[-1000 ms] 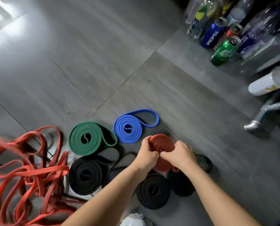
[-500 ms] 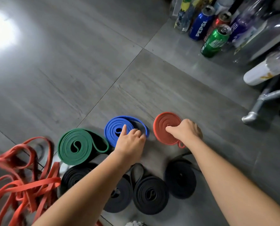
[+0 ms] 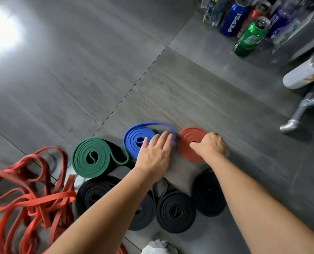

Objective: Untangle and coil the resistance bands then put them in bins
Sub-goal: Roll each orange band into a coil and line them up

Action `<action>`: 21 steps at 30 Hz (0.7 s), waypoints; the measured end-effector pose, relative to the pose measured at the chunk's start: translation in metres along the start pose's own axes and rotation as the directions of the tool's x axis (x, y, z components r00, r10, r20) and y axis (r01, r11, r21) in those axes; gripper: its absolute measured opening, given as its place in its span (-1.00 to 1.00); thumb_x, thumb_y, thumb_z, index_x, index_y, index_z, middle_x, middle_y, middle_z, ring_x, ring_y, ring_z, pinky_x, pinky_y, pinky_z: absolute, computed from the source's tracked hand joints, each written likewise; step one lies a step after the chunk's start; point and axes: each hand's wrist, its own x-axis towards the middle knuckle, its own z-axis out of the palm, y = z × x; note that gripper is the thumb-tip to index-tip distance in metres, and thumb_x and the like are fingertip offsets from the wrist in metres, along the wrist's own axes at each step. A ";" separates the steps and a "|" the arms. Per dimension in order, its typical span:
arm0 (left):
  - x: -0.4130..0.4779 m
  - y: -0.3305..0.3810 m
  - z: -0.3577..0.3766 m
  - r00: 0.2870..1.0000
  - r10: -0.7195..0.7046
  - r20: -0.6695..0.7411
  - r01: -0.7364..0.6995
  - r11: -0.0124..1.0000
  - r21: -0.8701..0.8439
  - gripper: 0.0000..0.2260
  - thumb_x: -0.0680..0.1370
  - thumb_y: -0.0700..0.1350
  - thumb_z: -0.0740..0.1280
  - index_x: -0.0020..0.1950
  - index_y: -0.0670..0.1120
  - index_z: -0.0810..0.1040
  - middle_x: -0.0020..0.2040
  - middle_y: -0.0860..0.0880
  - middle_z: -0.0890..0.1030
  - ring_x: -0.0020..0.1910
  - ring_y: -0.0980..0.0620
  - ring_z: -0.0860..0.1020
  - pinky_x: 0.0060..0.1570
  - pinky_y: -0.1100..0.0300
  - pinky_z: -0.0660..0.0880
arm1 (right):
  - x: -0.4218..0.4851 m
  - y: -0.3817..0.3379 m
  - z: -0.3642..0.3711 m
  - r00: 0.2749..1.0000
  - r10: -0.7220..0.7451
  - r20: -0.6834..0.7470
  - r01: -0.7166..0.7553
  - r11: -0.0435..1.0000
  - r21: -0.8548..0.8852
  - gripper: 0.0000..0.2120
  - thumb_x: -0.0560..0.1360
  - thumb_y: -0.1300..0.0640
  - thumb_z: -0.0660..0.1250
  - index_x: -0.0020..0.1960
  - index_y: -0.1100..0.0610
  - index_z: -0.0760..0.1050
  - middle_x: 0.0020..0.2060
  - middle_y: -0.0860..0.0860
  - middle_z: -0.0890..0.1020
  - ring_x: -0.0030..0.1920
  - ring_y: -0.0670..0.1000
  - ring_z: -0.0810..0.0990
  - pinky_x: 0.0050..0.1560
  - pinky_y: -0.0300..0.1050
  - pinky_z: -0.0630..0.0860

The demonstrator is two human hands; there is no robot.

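On the grey floor lie several coiled bands. My left hand (image 3: 156, 153) rests with straight fingers on the blue coil (image 3: 136, 140), whose loose outer loop bows out at the far side. My right hand (image 3: 210, 145) holds the red coil (image 3: 188, 151) flat on the floor, thumb at its centre and fingers curled over its far edge. A green coil (image 3: 97, 156) lies left of the blue one. Several black coils (image 3: 176, 211) sit in a row nearer to me, partly hidden by my forearms. A tangle of red bands (image 3: 24, 195) sprawls at the left.
Drink cans and bottles (image 3: 249, 35) stand at the top right, with a white bottle (image 3: 302, 74) and a metal leg (image 3: 297, 114) below them. A white object (image 3: 159, 247) shows at the bottom edge. No bin is in view.
Both hands carried the red coil away from me and set it down right of the blue coil. My left hand let go of it and moved onto the blue coil.
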 end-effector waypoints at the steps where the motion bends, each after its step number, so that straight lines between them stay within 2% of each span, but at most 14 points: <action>1: 0.001 0.002 0.001 0.998 0.033 0.049 -0.034 0.999 0.017 -0.41 0.57 -0.07 0.16 0.54 -0.05 -0.01 0.55 -0.04 0.02 0.50 -0.07 0.03 0.42 -0.18 -0.02 | 0.003 0.004 -0.004 1.000 0.009 -0.004 -0.009 1.000 -0.007 -0.24 0.31 -0.21 0.43 0.30 0.25 0.34 0.25 0.18 0.50 0.23 0.16 0.52 0.06 -0.01 0.49; 2: 0.001 0.003 0.002 0.991 0.060 0.122 -0.066 0.997 0.048 -0.44 0.57 -0.09 0.17 0.53 -0.04 0.06 0.54 -0.04 0.04 0.51 -0.08 0.00 0.42 -0.22 -0.06 | 0.006 0.008 -0.006 1.000 0.017 -0.006 -0.017 1.000 -0.008 -0.25 0.31 -0.20 0.43 0.30 0.26 0.35 0.24 0.19 0.50 0.23 0.17 0.52 0.04 -0.02 0.49; 4: 0.004 0.005 0.003 0.965 0.065 0.254 -0.095 0.990 0.108 -0.55 0.56 -0.11 0.17 0.45 -0.07 0.28 0.48 -0.06 0.21 0.51 -0.10 0.00 0.41 -0.26 -0.11 | 0.010 0.011 -0.008 1.000 0.026 -0.005 -0.026 1.000 -0.001 -0.26 0.31 -0.19 0.44 0.30 0.27 0.37 0.24 0.20 0.49 0.22 0.18 0.52 0.03 -0.02 0.50; 6: 0.006 0.008 0.002 0.962 0.037 0.270 -0.069 0.992 0.108 -0.63 0.54 -0.12 0.20 0.35 -0.11 0.38 0.35 -0.08 0.39 0.46 -0.12 0.13 0.42 -0.25 -0.09 | 0.012 0.010 -0.009 1.000 0.023 -0.007 -0.023 1.000 0.021 -0.26 0.31 -0.19 0.45 0.29 0.27 0.38 0.23 0.22 0.48 0.21 0.19 0.52 0.04 -0.01 0.50; 8: 0.008 0.011 -0.001 0.979 0.017 0.204 -0.029 0.998 0.054 -0.69 0.53 -0.13 0.21 0.26 -0.15 0.39 0.22 -0.09 0.48 0.34 -0.12 0.30 0.42 -0.18 0.00 | 0.012 0.004 -0.011 1.000 0.013 -0.018 -0.012 0.999 0.041 -0.26 0.31 -0.19 0.45 0.29 0.28 0.38 0.23 0.23 0.48 0.21 0.20 0.52 0.05 0.00 0.50; 11: 0.017 0.008 -0.009 0.998 0.024 -0.053 -0.024 1.000 0.014 -0.73 0.51 -0.11 0.18 0.19 -0.13 0.37 0.17 -0.10 0.45 0.21 -0.14 0.38 0.28 -0.01 0.21 | 0.014 -0.003 -0.013 1.000 -0.006 -0.019 0.007 0.999 0.043 -0.28 0.33 -0.17 0.44 0.28 0.28 0.40 0.23 0.23 0.48 0.22 0.20 0.51 0.08 0.01 0.50; 13: 0.031 -0.002 -0.015 0.983 -0.046 -0.175 0.034 0.997 -0.068 -0.59 0.48 -0.11 0.19 0.32 -0.16 0.31 0.32 -0.16 0.35 0.33 -0.17 0.29 0.34 0.00 0.19 | 0.012 -0.005 -0.008 0.999 -0.034 -0.015 0.034 0.999 0.020 -0.30 0.33 -0.18 0.44 0.27 0.27 0.43 0.22 0.23 0.50 0.22 0.18 0.52 0.07 -0.01 0.50; 14: 0.038 -0.009 -0.019 0.977 -0.128 -0.172 0.105 0.985 -0.136 -0.49 0.48 -0.12 0.20 0.42 -0.18 0.22 0.43 -0.19 0.25 0.42 -0.16 0.19 0.41 -0.01 0.12 | 0.012 -0.005 -0.005 0.999 -0.047 -0.013 0.047 0.999 -0.004 -0.30 0.33 -0.19 0.43 0.27 0.27 0.43 0.21 0.23 0.50 0.21 0.18 0.52 0.06 -0.01 0.50; 16: 0.050 -0.025 -0.027 0.949 -0.308 -0.068 0.283 0.926 -0.250 -0.33 0.51 -0.12 0.23 0.53 -0.19 -0.02 0.55 -0.16 0.00 0.52 -0.13 -0.01 0.46 -0.04 -0.02 | 0.011 -0.004 -0.001 0.999 -0.044 -0.009 0.044 0.999 -0.028 -0.28 0.32 -0.20 0.43 0.28 0.27 0.41 0.22 0.23 0.49 0.21 0.19 0.52 0.05 -0.01 0.51; 17: 0.056 -0.033 -0.030 0.928 -0.373 -0.004 0.355 0.885 -0.301 -0.28 0.52 -0.10 0.26 0.54 -0.17 -0.11 0.56 -0.14 -0.04 0.53 -0.13 -0.02 0.47 -0.06 -0.04 | 0.011 -0.003 -0.001 0.999 -0.040 -0.010 0.040 0.999 -0.023 -0.28 0.32 -0.20 0.43 0.28 0.27 0.41 0.22 0.23 0.49 0.20 0.19 0.52 0.04 -0.01 0.51; 18: 0.061 -0.039 -0.032 0.911 -0.407 0.060 0.401 0.846 -0.351 -0.22 0.51 -0.07 0.29 0.54 -0.16 -0.16 0.55 -0.14 0.04 0.51 -0.14 0.06 0.46 -0.09 -0.02 | 0.011 -0.004 -0.002 0.999 -0.041 -0.009 0.040 0.999 -0.016 -0.28 0.32 -0.20 0.43 0.28 0.26 0.41 0.22 0.22 0.49 0.21 0.19 0.52 0.05 -0.01 0.50; 19: 0.065 -0.043 -0.033 0.905 -0.408 0.116 0.420 0.820 -0.389 -0.18 0.50 -0.04 0.31 0.53 -0.14 -0.18 0.50 -0.15 0.20 0.46 -0.16 0.20 0.45 -0.14 0.01 | 0.012 -0.004 -0.004 0.999 -0.043 -0.004 0.043 0.999 -0.012 -0.29 0.32 -0.20 0.43 0.28 0.26 0.41 0.22 0.22 0.49 0.21 0.19 0.51 0.06 -0.01 0.50; 20: 0.068 -0.045 -0.034 0.907 -0.392 0.152 0.419 0.810 -0.411 -0.16 0.49 0.00 0.32 0.53 -0.13 -0.20 0.39 -0.14 0.36 0.38 -0.18 0.32 0.43 -0.18 0.06 | 0.013 -0.004 -0.005 0.999 -0.047 0.001 0.047 0.999 -0.010 -0.29 0.32 -0.20 0.43 0.27 0.26 0.42 0.22 0.22 0.50 0.22 0.18 0.51 0.07 -0.01 0.49; 21: 0.070 -0.045 -0.034 0.913 -0.372 0.169 0.408 0.815 -0.411 -0.16 0.48 0.03 0.32 0.53 -0.10 -0.19 0.31 -0.12 0.43 0.32 -0.19 0.38 0.41 -0.21 0.09 | 0.014 -0.004 -0.006 0.999 -0.050 0.005 0.050 0.999 -0.008 -0.30 0.32 -0.20 0.42 0.27 0.26 0.42 0.22 0.21 0.50 0.22 0.17 0.51 0.08 -0.02 0.49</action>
